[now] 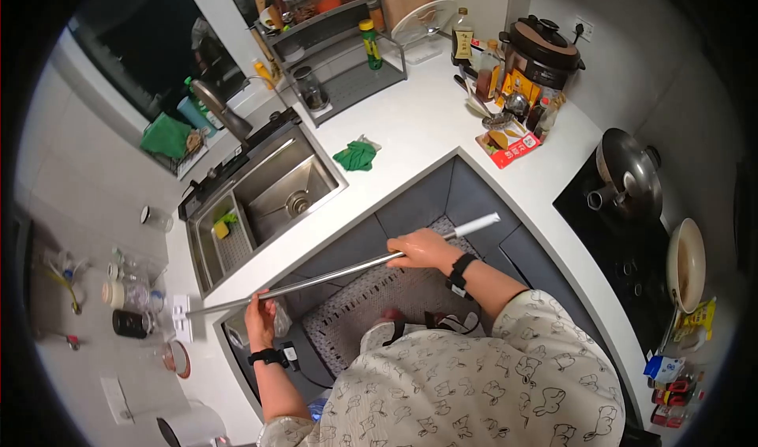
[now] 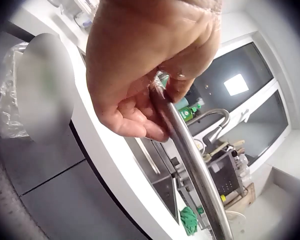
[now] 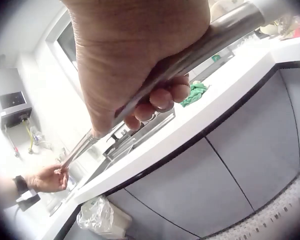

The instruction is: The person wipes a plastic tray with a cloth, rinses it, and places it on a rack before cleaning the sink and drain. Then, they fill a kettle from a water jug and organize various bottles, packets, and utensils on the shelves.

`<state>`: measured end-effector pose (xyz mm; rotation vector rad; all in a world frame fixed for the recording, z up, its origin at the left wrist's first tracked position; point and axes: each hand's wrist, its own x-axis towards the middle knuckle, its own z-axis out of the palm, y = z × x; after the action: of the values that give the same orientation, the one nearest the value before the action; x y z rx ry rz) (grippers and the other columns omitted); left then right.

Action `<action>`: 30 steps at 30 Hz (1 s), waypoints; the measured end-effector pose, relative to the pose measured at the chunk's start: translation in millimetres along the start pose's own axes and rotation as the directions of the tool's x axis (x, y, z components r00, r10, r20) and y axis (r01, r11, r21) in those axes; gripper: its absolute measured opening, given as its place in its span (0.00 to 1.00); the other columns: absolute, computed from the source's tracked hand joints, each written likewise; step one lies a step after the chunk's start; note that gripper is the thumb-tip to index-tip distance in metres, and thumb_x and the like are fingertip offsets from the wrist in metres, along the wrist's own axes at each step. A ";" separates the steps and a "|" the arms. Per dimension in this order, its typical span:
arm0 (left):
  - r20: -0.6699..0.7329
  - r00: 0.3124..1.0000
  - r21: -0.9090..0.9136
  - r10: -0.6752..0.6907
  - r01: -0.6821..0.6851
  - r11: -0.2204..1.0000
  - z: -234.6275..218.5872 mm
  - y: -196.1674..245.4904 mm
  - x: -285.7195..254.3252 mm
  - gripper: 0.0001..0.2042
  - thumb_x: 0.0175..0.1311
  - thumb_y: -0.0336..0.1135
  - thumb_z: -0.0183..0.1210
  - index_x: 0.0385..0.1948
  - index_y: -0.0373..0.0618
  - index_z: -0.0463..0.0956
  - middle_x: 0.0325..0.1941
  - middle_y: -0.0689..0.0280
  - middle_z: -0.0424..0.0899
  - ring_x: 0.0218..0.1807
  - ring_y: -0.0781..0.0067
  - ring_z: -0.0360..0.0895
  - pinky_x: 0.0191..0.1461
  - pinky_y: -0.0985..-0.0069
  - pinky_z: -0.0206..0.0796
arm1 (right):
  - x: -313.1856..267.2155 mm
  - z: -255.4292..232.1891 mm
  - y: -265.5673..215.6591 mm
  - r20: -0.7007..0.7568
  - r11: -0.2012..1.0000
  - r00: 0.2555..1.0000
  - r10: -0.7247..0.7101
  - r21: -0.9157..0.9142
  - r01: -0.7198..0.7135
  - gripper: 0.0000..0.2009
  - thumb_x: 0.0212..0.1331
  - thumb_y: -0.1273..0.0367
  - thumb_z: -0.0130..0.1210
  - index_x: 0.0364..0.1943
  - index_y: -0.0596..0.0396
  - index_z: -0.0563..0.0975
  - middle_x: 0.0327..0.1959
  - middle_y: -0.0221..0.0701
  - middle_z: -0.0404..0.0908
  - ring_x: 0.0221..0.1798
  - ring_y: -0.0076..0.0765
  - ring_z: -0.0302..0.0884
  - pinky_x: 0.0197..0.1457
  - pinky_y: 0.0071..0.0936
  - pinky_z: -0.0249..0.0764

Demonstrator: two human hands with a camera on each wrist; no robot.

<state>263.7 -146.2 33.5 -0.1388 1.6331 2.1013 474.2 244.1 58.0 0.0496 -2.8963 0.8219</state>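
A long metal pole with a white end grip slants across the front of my body, above the floor mat. My right hand grips it near the white end, its fingers wrapped round the tube in the right wrist view. Farther down, my left hand holds the pole, with curled fingers about the metal in the left wrist view. The pole's far end reaches a white flat piece at the left counter; how they join cannot be made out.
White counter wraps round me, with a double sink and a green cloth on the far side. To the right are a wok and a pan. A bagged bin hangs by the cabinets; jars line the left wall.
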 end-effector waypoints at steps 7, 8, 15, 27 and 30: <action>-0.142 0.988 -0.069 0.064 -0.075 0.995 28.6 -7.7 67.7 0.12 0.64 0.42 0.52 0.41 0.46 0.73 0.43 0.69 0.78 0.42 0.79 0.74 0.34 0.85 0.63 | 105.3 11.2 75.4 0.036 0.967 0.994 -0.101 -0.229 0.107 0.14 0.52 0.54 0.54 0.32 0.49 0.74 0.29 0.31 0.75 0.38 0.40 0.75 0.36 0.36 0.71; -0.160 0.985 -0.085 0.072 -0.086 0.993 34.0 -8.9 77.2 0.12 0.64 0.42 0.51 0.41 0.44 0.73 0.41 0.69 0.79 0.42 0.80 0.74 0.32 0.86 0.64 | 119.1 10.7 80.5 0.063 0.959 0.996 -0.059 -0.272 0.074 0.13 0.52 0.55 0.55 0.33 0.49 0.75 0.30 0.31 0.74 0.39 0.39 0.74 0.38 0.37 0.71; -0.119 0.992 -0.198 -0.034 0.010 0.980 45.7 -11.4 129.6 0.15 0.67 0.42 0.48 0.44 0.39 0.72 0.31 0.68 0.77 0.29 0.86 0.71 0.26 0.87 0.62 | 196.0 3.8 116.3 0.055 0.926 0.998 0.003 -0.378 0.018 0.11 0.52 0.62 0.56 0.38 0.47 0.74 0.36 0.27 0.72 0.46 0.36 0.69 0.55 0.38 0.62; -0.335 0.934 0.085 -0.124 0.161 0.983 60.7 -37.4 144.6 0.17 0.65 0.48 0.48 0.34 0.40 0.72 0.30 0.65 0.78 0.32 0.77 0.77 0.28 0.85 0.65 | 162.0 -173.9 205.5 -0.607 0.844 0.672 0.424 -0.003 -0.536 0.17 0.47 0.69 0.56 0.43 0.57 0.71 0.43 0.44 0.72 0.47 0.49 0.70 0.49 0.38 0.68; -0.428 0.897 0.285 -0.111 0.250 0.926 79.6 -18.8 146.2 0.21 0.65 0.51 0.45 0.31 0.39 0.73 0.24 0.63 0.80 0.23 0.75 0.77 0.23 0.83 0.67 | 118.5 -249.4 342.6 -0.883 0.601 0.388 0.264 -0.163 -0.782 0.31 0.47 0.56 0.61 0.49 0.66 0.66 0.44 0.53 0.71 0.51 0.56 0.66 0.54 0.44 0.63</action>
<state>158.6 -24.2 -12.9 -0.6282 2.0987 1.6975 362.8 667.1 105.8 -1.1414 -2.0489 -0.1048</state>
